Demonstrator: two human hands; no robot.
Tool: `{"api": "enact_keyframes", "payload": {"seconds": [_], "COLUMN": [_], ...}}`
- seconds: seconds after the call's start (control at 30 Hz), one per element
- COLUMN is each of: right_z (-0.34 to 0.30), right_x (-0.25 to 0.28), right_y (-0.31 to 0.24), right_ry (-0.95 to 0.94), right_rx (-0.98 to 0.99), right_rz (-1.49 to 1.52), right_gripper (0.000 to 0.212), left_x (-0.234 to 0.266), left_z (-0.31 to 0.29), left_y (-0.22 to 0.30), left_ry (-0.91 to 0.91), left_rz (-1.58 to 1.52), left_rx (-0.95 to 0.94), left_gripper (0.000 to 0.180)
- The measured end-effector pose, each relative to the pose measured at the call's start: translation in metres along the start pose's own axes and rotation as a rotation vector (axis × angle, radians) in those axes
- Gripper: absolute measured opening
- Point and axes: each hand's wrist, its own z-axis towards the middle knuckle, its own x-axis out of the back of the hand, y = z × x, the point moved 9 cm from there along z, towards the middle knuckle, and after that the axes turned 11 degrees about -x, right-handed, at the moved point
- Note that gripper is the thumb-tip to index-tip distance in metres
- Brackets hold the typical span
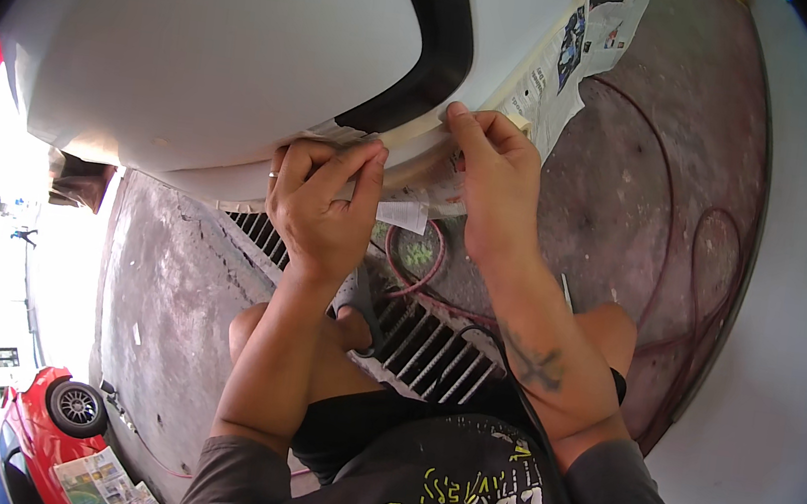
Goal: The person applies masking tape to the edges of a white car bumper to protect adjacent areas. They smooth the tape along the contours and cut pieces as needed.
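A strip of cream masking tape (412, 133) runs between my two hands, along the lower edge of a white car body panel (218, 38). My left hand (323, 207) is closed, thumb and forefinger pinched at the tape's left end against the panel. My right hand (501, 178) pinches the tape farther right, its thumb on the strip; a pale bit of tape shows behind its fingers. Just above the strip curves a black trim piece (440, 35). Newspaper (545, 83) is taped along the panel's right edge, and more paper hangs below the strip, partly hidden by my hands.
Below lies a concrete floor (169, 274) with a metal drain grate (437, 352) between my feet. A reddish hose (670, 174) loops over the floor at right. Another pale car panel (778, 399) stands close on the right. A red car (39, 429) is at the lower left.
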Motion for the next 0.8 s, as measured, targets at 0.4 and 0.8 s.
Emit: {"api": "enact_keyframes", "payload": {"seconds": [0.4,0.8], "right_z": [-0.009,-0.004], "right_x": [-0.008,-0.011], "right_y": [-0.004,0.0], "right_ry": [-0.05,-0.02], "right_rx": [0.082,0.1], "right_rz": [-0.137,-0.051], "right_gripper": [0.018,0.017], "left_x": [-0.002,-0.002], "left_z": [0.001,-0.001], "left_y": [0.002,-0.001], "left_ry": [-0.057,-0.016], "left_rz": [0.0,-0.012], "left_rx": [-0.004,0.009], "left_gripper": [0.019,0.017]}}
